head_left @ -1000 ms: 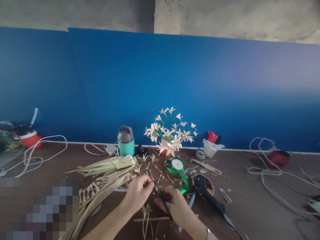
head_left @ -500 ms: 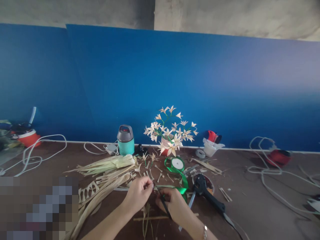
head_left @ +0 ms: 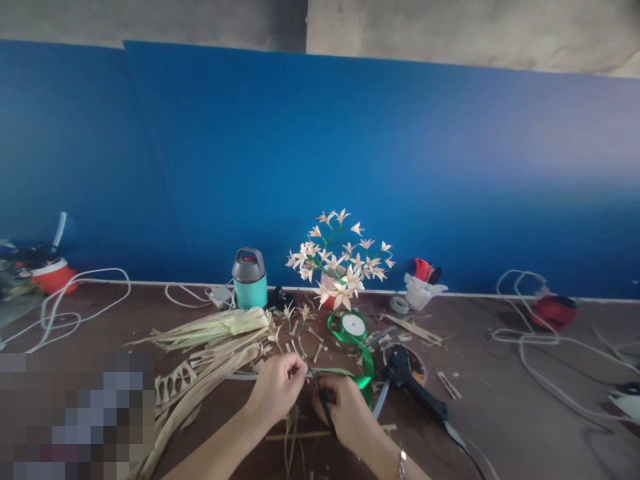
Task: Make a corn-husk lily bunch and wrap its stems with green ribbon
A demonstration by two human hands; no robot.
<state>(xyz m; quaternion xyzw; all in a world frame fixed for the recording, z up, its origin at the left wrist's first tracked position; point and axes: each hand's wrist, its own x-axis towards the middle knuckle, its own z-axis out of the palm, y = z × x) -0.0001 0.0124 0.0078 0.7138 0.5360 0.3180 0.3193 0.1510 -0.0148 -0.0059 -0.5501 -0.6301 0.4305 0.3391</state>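
Observation:
My left hand (head_left: 279, 385) is closed in a pinch at the middle of the table, on something too small to make out. Beside it, my right hand (head_left: 345, 408) grips a pair of black scissors (head_left: 325, 403), whose tips point up and left close to my left fingertips. Just beyond both hands lie several small pale husk pieces (head_left: 319, 352) and two little husk flowers (head_left: 304, 313) on green stems. A spool of green ribbon (head_left: 354, 325) rests behind my right hand, its loose end trailing toward that hand.
Dried husk bundles (head_left: 215, 330) cover the left side. A black glue gun (head_left: 417, 387) lies across a dish on the right, its cord running forward. Against the blue wall stand a teal jar (head_left: 251, 283), a pot of husk flowers (head_left: 330, 283) and a white cup (head_left: 420, 292).
The scissors have turned slightly in my right hand, and their tips look more parted. My left hand holds nearly the same place. The view has shifted a little.

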